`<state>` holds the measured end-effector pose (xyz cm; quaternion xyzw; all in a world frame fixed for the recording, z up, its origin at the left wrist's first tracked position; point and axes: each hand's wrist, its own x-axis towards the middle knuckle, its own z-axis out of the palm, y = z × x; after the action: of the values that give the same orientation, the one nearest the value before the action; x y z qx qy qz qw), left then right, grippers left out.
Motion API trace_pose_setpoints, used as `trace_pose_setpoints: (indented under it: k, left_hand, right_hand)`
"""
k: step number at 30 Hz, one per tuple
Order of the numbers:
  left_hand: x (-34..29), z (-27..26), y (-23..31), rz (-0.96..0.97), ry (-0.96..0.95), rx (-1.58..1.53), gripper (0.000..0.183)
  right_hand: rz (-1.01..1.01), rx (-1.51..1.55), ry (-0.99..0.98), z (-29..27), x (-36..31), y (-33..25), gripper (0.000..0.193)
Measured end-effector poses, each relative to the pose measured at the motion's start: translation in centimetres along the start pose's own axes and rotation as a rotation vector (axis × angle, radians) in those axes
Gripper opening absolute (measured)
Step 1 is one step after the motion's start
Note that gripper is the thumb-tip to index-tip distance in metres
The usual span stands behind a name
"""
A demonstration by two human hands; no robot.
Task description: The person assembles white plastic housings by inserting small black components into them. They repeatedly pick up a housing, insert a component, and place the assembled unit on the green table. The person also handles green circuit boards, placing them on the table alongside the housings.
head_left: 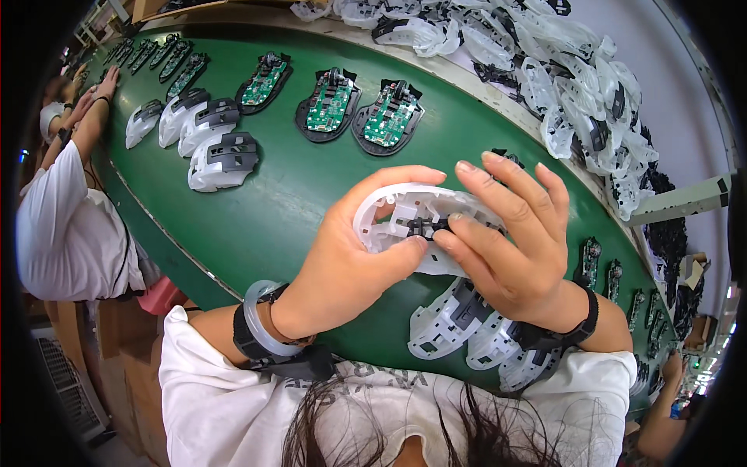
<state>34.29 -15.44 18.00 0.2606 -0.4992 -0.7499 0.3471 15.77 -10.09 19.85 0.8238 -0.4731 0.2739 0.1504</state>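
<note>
Over the green belt, my left hand (pixel 331 261) grips a translucent white computer mouse top shell (pixel 405 194) by its left end, with the hollow inside facing up. The left thumb presses near a small black plastic part (pixel 420 226) that lies inside the shell. My right hand (pixel 517 249) is at the shell's other end; its thumb and index finger pinch close around the black part, and its other fingers are raised. The right fingertips partly hide the part, so whether it sits fully in the shell I cannot tell.
Mouse bases with green circuit boards (pixel 331 105) line the belt (pixel 288 179). White shells with dark panels (pixel 224 162) stand at the left, and others (pixel 447 319) below my hands. Loose shells (pixel 545 86) are heaped along the far ledge. Another person's arm (pixel 92 124) reaches in from the left.
</note>
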Motion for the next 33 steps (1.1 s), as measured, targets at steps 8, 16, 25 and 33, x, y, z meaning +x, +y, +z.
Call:
trace_pose_setpoints:
  k: [8,16,25,33]
  left_hand:
    - [0.0,-0.7,-1.0,-0.052,0.026,0.07,0.044]
    - [0.2,-0.1,-1.2,0.15,0.158,0.173,0.05]
    - [-0.5,-0.7,1.7,0.416,-0.01,1.25,0.019]
    - [-0.1,-0.9,1.3,0.421,-0.138,1.362,0.019]
  right_hand:
    - [0.008,0.063,-0.289,-0.8,-0.4,-0.4,0.027]
    - [0.774,1.071,-0.416,-1.0,0.2,-0.7,0.046]
    - [1.013,1.304,-0.498,-1.0,0.9,-0.5,0.039]
    - [1.066,1.291,-0.483,-1.3,0.4,-1.2,0.03]
